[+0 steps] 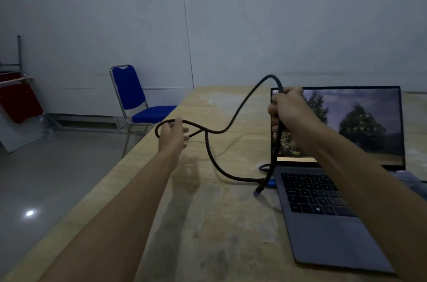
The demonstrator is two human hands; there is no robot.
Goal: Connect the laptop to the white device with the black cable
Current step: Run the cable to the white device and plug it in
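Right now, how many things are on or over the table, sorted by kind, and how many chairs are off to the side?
Laptops: 1, the open laptop on the table
Black cables: 1, the black cable held by the left hand and the right hand
Chairs: 2, the blue chair and a folded red chair
Total: 4

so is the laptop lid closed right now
No, the laptop is open, its screen lit with a picture of trees behind the right hand gripping the black cable.
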